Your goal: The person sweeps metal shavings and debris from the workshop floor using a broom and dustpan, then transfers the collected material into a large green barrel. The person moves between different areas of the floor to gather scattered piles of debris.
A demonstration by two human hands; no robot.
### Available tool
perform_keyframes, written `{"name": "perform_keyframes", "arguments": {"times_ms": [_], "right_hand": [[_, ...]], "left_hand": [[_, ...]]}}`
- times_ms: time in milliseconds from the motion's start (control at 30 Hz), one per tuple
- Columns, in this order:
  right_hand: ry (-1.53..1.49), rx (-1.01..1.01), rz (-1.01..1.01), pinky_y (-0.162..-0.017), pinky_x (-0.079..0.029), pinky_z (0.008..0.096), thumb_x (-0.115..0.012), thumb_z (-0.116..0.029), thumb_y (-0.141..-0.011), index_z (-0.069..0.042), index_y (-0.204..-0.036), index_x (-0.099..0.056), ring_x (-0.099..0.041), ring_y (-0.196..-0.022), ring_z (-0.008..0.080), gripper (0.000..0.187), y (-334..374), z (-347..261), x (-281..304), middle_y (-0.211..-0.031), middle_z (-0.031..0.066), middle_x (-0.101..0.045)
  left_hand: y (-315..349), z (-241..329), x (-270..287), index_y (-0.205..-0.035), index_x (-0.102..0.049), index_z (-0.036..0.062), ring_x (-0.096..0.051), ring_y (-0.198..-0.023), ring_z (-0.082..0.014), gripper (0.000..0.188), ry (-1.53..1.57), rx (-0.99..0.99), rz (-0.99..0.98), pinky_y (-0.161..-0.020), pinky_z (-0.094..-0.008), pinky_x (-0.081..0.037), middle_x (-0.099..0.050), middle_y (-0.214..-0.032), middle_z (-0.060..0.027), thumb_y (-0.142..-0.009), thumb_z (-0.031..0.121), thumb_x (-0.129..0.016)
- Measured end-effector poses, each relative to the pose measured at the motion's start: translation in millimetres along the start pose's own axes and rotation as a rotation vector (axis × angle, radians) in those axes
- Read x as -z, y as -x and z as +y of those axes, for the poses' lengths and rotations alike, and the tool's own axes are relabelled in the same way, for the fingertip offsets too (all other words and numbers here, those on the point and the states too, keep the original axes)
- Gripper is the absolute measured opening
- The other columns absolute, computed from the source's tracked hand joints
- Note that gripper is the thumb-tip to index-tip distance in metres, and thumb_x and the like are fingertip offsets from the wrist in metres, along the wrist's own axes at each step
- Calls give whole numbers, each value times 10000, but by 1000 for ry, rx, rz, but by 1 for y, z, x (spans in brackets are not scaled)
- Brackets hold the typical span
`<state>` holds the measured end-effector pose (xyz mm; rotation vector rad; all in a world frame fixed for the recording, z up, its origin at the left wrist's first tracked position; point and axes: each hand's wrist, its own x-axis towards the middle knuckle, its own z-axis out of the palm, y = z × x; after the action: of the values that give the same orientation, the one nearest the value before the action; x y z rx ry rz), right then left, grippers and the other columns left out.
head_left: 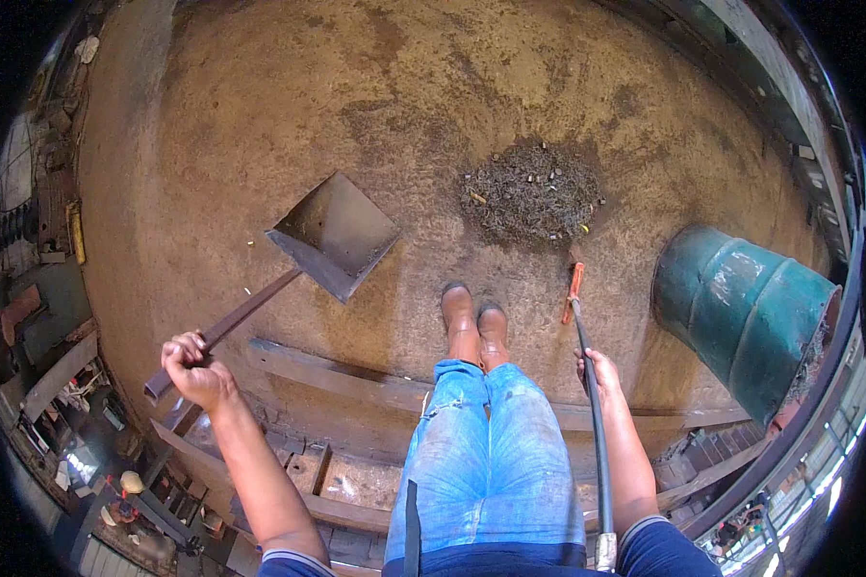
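We hold a long-handled metal dustpan (335, 240) at left and an orange-headed broom (598, 442) near a dark debris pile (532, 194). Our left hand (197, 370), forearm angled outward, grips the dustpan; our right hand (604, 371), forearm pointing forward, clasps the broom.

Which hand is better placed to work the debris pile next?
Probably the right hand: it holds the long-handled tool, whose orange head is near the pile's closest edge. The left hand grips the dustpan by its handle, and the pan sits farther off, left of the pile.
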<state>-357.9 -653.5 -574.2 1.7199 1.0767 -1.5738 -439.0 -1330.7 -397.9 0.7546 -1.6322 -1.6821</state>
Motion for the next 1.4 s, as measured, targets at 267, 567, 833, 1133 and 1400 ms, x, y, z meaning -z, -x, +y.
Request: {"name": "perform_keyframes", "arguments": {"times_ms": [267,567,833,1133,1400], "right_hand": [[21,122,90,-499,-550,264,-566,-111,-970,54,-1091,-562,-602,-600,162,205,1,5,38,-920,150,-674],[60,193,77,-531,-543,279,-618,-96,-946,39,-1239,-525,-619,-659,174,336,3,11,55,-1054,175,-694],[42,190,75,-549,-537,282,-651,-113,-930,34,-1379,-468,-633,-682,178,507,-8,12,70,-1087,168,-699],[520,121,136,-627,-572,334,-565,-117,-951,-4,-1347,-524,-680,-683,224,414,-39,-17,92,-1057,160,-710],[1186,340,156,-851,-542,452,-594,-144,-876,12,-1169,-645,-687,-935,398,336,-110,-31,176,-984,279,-691]], "left_hand": [[48,13,-85,-630,-355,106,-370,-609,-161,196,-10,-45,-180,-745,-359,-396,-355,-590,-23,-772,120,-490],[70,-19,-190,-662,-432,59,-435,-615,-169,109,-34,-50,-349,-741,-369,-428,-413,-587,-35,-759,68,-480],[80,-18,-254,-625,-387,71,-387,-574,-152,165,-18,-14,-472,-641,-332,-375,-382,-564,-28,-752,62,-493],[98,-19,-233,-725,-445,80,-528,-723,-211,111,-188,29,-504,-935,-465,-432,-490,-660,-63,-821,114,-489],[103,-6,-232,-758,-484,52,-620,-998,-370,151,-357,144,-516,-1110,-557,-358,-636,-818,-186,-848,173,-476]]}}
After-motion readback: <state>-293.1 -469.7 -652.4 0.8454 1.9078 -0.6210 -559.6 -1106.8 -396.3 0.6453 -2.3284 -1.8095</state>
